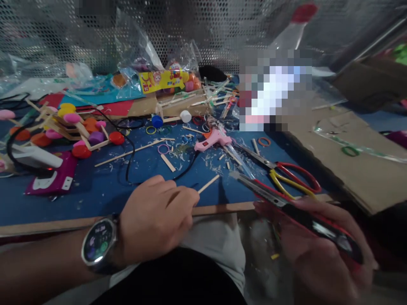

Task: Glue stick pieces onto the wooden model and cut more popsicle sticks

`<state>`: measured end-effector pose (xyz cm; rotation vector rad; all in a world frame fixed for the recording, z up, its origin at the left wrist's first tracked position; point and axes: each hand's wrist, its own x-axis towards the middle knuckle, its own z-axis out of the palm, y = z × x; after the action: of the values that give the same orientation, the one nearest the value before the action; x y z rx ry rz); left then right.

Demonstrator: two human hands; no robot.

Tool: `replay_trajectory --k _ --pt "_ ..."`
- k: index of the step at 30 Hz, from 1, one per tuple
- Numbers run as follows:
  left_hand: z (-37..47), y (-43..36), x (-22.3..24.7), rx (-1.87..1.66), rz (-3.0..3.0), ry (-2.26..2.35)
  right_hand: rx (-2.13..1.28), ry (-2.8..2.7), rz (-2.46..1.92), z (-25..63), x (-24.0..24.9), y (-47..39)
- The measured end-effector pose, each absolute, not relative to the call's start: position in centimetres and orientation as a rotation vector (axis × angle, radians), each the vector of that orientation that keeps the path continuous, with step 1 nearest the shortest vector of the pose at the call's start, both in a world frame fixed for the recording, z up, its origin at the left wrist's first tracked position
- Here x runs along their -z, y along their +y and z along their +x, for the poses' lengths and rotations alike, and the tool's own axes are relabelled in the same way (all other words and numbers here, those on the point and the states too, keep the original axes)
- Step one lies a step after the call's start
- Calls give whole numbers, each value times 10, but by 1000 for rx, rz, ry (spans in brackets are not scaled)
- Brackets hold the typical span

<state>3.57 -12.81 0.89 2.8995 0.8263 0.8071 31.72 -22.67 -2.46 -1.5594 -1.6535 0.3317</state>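
My left hand (pixel 157 216), with a watch on its wrist, is closed at the table's front edge around a thin wooden stick (pixel 209 184). The stick's free end points up and to the right. In my right hand (pixel 321 250) is a red and black utility knife (pixel 299 216), its blade end pointing left toward the stick but apart from it. Scissors (pixel 281 167) with red and yellow handles lie just beyond the knife. A pink glue gun (pixel 213 140) rests in the middle of the table, with a clear glue stick trailing from it.
At the left stand stick constructions with coloured caps (pixel 90 131) and a purple power bank (pixel 54 173). Plastic bags and a yellow package (pixel 162 81) line the back. Cardboard (pixel 340 161) covers the right side. Rubber bands, shavings and a black cord lie across the blue table (pixel 104 186).
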Motion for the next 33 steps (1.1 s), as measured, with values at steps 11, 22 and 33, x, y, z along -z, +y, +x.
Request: replay_trajectory --k 11,22,33 --pt "72 -141 18 -744 2673 1238 -772 -1096 -1678 277 29 -245" --pt "55 -135 23 -741 2670 1341 -565 -1582 -1669 282 34 -242" --pt "37 -134 19 -712 2632 1327 -307 -1954 -1600 271 33 -221"
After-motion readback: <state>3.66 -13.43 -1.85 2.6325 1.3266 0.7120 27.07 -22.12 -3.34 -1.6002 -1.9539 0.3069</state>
